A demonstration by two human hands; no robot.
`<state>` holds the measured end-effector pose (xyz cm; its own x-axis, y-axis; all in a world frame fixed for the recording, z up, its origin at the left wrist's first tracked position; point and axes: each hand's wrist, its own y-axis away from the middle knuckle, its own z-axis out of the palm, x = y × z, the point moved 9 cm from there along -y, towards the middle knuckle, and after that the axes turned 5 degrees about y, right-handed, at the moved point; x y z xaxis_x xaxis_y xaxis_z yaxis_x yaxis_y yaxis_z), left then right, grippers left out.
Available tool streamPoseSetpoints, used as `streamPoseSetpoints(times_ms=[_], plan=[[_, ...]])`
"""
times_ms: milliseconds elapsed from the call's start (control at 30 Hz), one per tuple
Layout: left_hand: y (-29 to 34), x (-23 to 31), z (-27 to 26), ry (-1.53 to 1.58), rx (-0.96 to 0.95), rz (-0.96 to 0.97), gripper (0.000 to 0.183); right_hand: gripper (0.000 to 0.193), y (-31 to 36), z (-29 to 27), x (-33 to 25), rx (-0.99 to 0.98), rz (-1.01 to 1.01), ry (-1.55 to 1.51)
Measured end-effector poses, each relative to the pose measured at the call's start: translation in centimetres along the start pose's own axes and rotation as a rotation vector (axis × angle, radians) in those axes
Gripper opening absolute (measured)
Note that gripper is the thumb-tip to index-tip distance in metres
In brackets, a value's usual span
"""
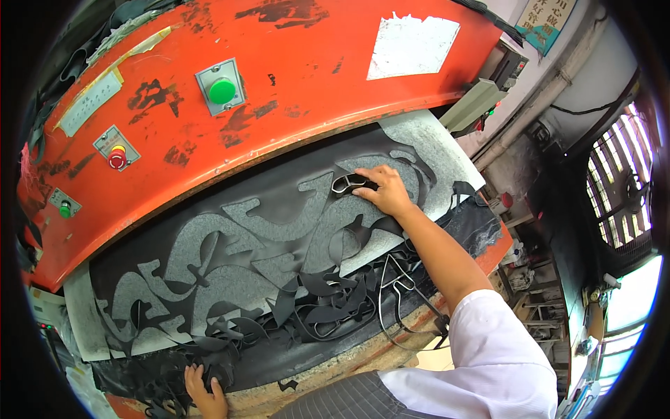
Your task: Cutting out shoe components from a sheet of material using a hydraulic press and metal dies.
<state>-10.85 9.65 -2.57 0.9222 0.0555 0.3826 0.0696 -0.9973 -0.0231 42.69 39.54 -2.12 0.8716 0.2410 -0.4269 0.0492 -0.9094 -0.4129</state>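
Observation:
My right hand grips a small looped metal cutting die at its edge, thumb and fingers around it. It is over the right part of a dark grey sheet with curved shapes cut out of it. Pale speckled board shows through the cut-outs. At the near left, my left hand rests with fingers apart beside a heap of black offcuts; nothing is seen in it. A larger bent metal-strip die lies near my right forearm, among the black strips.
An orange machine beam spans the far side above the board. It carries a green push button, a red stop button and a smaller green button. Shelving and a barred window stand at right.

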Motion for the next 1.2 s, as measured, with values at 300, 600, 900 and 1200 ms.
streamPoseSetpoints(times_ms=[300, 600, 900, 1200], plan=[[0.7, -0.9, 0.3, 0.072, 0.049, -0.023, 0.047, 0.050, 1.1, -1.2, 0.0, -0.024, -0.006, -0.001], [-12.6, -6.5, -9.9, 0.377, 0.593, 0.068, 0.017, 0.061, -1.0, -4.1, -16.5, 0.067, -0.154, -0.240], [-17.7, -5.4, -23.0, 0.290, 0.734, 0.202, 0.027, 0.033, -3.8, -9.8, -26.7, 0.151, -0.071, -0.274], [7.4, 5.9, -1.7, 0.463, -0.184, 0.203, 0.019, 0.027, 7.4, -7.9, -17.7, -0.093, 0.074, -0.275]])
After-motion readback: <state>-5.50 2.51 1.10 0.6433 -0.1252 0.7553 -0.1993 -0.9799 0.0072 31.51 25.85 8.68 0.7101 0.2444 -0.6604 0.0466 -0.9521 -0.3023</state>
